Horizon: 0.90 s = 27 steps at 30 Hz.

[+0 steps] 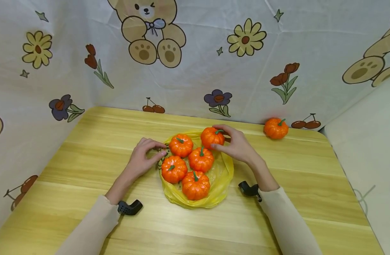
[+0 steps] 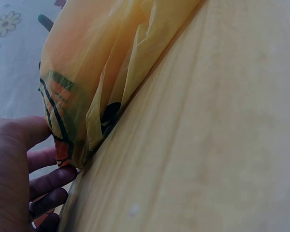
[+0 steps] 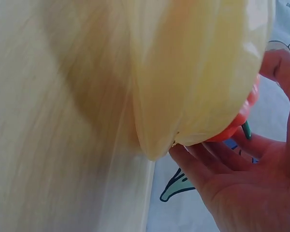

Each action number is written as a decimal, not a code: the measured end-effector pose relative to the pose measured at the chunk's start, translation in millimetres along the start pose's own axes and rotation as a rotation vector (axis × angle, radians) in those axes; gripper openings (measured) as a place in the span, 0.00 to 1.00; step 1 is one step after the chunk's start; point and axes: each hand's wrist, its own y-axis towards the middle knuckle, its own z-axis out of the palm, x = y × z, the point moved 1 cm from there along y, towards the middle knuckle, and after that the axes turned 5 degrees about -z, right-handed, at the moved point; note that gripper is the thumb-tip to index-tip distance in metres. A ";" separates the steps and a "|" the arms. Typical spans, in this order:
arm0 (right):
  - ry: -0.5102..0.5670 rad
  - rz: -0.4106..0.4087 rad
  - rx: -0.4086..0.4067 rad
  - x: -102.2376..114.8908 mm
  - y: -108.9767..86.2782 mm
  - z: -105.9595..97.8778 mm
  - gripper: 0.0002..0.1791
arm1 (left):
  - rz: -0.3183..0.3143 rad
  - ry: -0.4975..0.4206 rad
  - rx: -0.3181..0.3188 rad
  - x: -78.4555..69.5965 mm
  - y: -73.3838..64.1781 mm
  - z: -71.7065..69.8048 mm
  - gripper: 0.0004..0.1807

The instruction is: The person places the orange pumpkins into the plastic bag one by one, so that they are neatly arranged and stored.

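A thin yellow plastic bag (image 1: 223, 184) lies spread open on the table with several orange toy pumpkins with green stems in it, among them a front pumpkin (image 1: 196, 186) and a middle pumpkin (image 1: 201, 160). My right hand (image 1: 237, 143) holds a pumpkin (image 1: 211, 137) at the bag's far right rim, thumb on the near side and fingers behind. In the right wrist view the bag hides most of that pumpkin (image 3: 237, 121). On the other side, my left hand (image 1: 144, 156) touches the bag's printed left edge with thumb and fingers loosely bent.
One more pumpkin (image 1: 276, 128) stands apart at the back right of the wooden table (image 1: 297, 198), close to the patterned cloth (image 1: 195, 78) behind. Black wrist devices (image 1: 130, 207) sit beside both sleeves. A white surface (image 1: 367, 148) borders the table on the right.
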 end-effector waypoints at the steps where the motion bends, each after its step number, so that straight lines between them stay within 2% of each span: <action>1: -0.001 -0.001 0.002 -0.6 0.0 0.0 0.35 | -0.002 0.000 0.000 0.0 -0.2 0.0 0.10; 10: -0.024 -0.028 0.018 -2.9 -0.7 1.9 0.39 | -0.003 0.001 -0.001 0.2 -0.1 0.4 0.11; 19: -0.180 -0.080 0.034 -6.3 0.8 5.3 0.43 | 0.004 -0.007 0.004 -0.4 0.8 -0.7 0.10; 27: -0.231 -0.104 0.048 -8.6 -1.1 7.8 0.43 | 0.002 -0.005 -0.002 0.4 -0.9 0.5 0.11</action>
